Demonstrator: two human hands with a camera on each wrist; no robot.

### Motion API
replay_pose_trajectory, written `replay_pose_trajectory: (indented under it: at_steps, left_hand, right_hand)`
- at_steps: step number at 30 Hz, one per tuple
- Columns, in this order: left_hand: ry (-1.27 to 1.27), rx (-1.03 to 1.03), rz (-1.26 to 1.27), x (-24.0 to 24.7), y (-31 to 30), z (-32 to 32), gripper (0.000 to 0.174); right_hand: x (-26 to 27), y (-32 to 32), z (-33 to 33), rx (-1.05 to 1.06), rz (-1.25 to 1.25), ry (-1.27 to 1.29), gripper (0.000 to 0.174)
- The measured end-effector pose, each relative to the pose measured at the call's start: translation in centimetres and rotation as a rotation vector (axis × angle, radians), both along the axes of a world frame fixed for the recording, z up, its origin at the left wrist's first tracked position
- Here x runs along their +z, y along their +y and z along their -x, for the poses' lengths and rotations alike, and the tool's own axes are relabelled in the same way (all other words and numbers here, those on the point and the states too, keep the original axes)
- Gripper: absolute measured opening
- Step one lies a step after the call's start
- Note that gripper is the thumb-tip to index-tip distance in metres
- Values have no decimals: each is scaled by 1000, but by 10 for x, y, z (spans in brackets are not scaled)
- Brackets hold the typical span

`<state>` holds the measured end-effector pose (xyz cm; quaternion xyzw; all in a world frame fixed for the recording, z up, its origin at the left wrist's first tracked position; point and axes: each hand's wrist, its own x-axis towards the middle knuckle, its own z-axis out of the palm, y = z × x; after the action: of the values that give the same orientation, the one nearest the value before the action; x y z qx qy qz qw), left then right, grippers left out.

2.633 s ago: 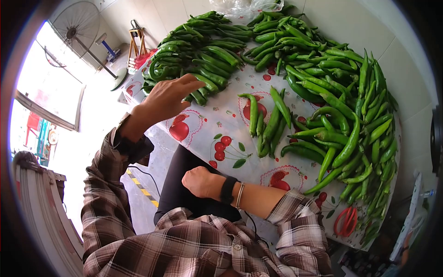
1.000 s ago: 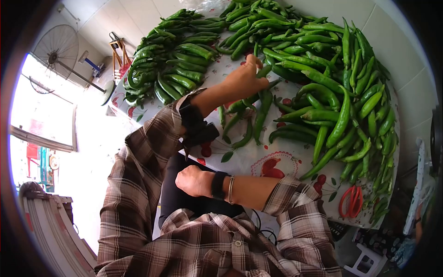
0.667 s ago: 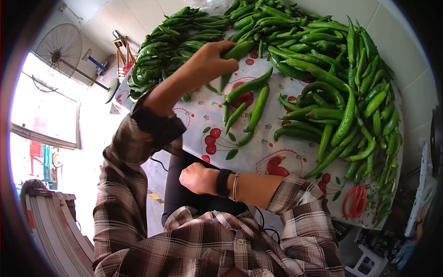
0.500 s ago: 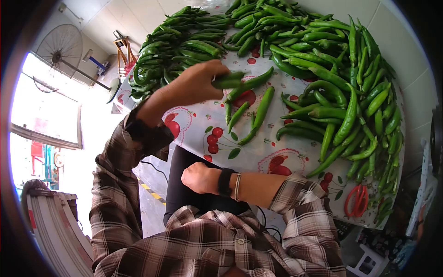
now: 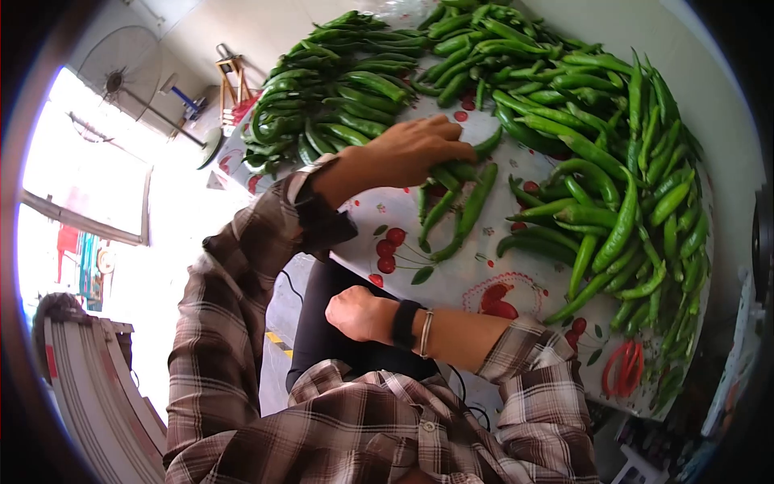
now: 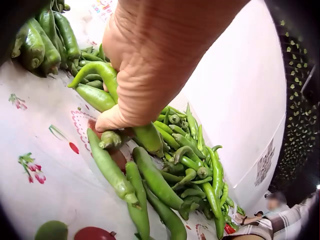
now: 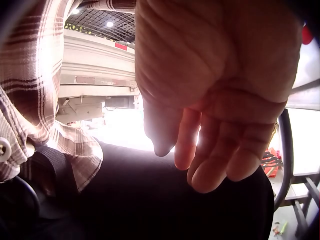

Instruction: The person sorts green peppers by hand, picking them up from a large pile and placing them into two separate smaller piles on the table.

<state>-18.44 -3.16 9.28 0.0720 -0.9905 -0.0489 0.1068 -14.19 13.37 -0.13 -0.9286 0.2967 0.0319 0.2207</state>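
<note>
In the head view my left hand reaches over a small group of loose green chili peppers on the table. Seen from the left wrist, its thumb and fingers grip green peppers; a pale curved pepper sticks out past the fingers, and a thicker pepper lies just under it. Other loose peppers lie right below the thumb. My right hand rests on the dark-trousered lap, fingers loosely curled with nothing in them, as the right wrist view also shows.
Neatly laid rows of peppers cover the table's back left. A large heap of peppers curves along the back and right side by the wall. A red looped object lies on the patterned tablecloth. A fan stands at left.
My left hand was over the left rows, then at the loose peppers. It lifted green pepper up and left, came back down, and is now further right over the loose group. My right hand stayed put.
</note>
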Motion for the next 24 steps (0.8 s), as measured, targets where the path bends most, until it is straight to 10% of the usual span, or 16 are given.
replay_pose_trajectory:
  at_steps: [24]
  left_hand:
    - [182,155,260,65,-8,-70,42]
  right_hand:
    - [-9,1,4,-28,31,-93,12]
